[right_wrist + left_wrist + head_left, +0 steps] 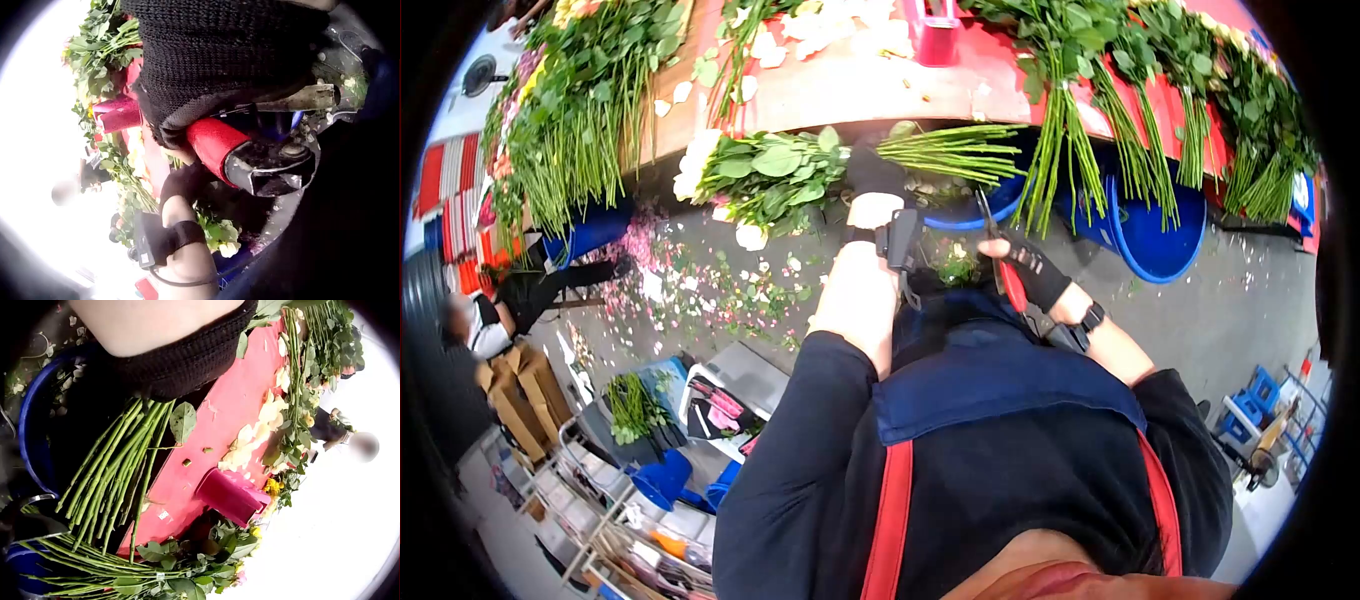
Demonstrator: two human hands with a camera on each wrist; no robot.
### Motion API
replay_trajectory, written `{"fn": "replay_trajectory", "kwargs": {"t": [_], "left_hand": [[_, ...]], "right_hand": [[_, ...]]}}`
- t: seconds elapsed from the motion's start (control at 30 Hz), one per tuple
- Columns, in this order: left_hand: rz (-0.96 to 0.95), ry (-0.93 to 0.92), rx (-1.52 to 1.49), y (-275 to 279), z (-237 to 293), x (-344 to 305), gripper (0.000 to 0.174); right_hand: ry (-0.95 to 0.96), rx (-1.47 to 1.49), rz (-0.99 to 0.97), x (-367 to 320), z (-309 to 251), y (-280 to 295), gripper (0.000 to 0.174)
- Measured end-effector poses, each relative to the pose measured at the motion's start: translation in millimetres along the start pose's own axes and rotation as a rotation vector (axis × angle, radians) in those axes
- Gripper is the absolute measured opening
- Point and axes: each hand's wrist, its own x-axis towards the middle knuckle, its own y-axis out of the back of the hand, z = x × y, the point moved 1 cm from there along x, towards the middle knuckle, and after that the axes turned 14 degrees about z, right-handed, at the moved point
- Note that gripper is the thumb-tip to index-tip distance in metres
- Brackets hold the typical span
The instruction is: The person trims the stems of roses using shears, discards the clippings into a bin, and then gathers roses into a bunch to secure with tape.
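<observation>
My left hand (875, 172), in a black fingerless glove, grips a bunch of cream roses (775, 168) around its stems, just off the table's front edge. The blooms point left and the green stems (950, 152) stick out to the right. In the left wrist view the cut ends of the stems (115, 472) fan out below the glove. My right hand (1035, 272), gloved the same way, holds pruning shears (1012, 287) by their red handles. Their blades point up toward the stem ends, a little apart from them. A red handle (215, 147) also shows close up in the right wrist view.
Bunches of stemmed flowers (1060, 110) hang over the red table (990, 95). A pink container (936, 40) stands on it among loose petals. Blue buckets (1165, 245) sit below the edge. Petals and leaves litter the floor (700, 280). A person (495, 315) sits at far left.
</observation>
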Motion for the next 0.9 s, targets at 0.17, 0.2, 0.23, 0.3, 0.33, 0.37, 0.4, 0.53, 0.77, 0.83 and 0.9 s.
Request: {"fn": "replay_trajectory", "kwargs": {"t": [0.17,0.2,0.23,0.3,0.33,0.37,0.4,0.53,0.77,0.83,0.9], "left_hand": [[-0.042,0.019,0.257,8.1,23.1,0.0,0.035],[-0.042,-0.012,0.262,7.9,25.0,0.5,0.032],[-0.042,-0.043,0.266,7.5,26.6,1.4,0.029],[-0.044,-0.076,0.275,6.9,30.3,1.9,0.026],[-0.048,-0.079,0.279,7.4,33.1,1.5,0.026],[-0.05,-0.08,0.284,9.6,43.7,-0.8,0.026],[-0.022,-0.063,0.325,12.4,55.6,-6.3,0.027],[0.001,-0.063,0.288,10.3,52.2,-3.5,0.029],[-0.029,-0.093,0.246,8.1,20.3,1.2,0.035],[0.03,-0.27,0.265,10.5,24.1,-6.2,0.033],[-0.006,-0.139,0.117,6.3,28.1,-11.9,0.029]], "right_hand": [[0.03,0.212,-0.046,56.9,22.8,-3.2,0.034],[0.034,0.266,-0.054,59.7,17.6,-4.8,0.033],[0.039,0.319,-0.062,62.6,13.4,-6.6,0.031],[0.109,0.385,-0.066,70.4,15.9,-10.9,0.029],[0.103,0.359,-0.04,74.7,19.4,-10.9,0.029],[0.096,0.333,-0.014,76.0,21.5,-10.8,0.03],[0.068,0.322,-0.028,74.1,21.2,-9.3,0.038],[0.06,0.29,-0.04,71.1,28.6,-8.7,0.037],[0.122,0.207,-0.053,82.6,11.5,-5.4,0.034],[0.148,0.148,-0.025,83.2,-1.9,0.0,0.031],[0.447,0.028,0.02,96.2,12.6,3.6,0.031]]}}
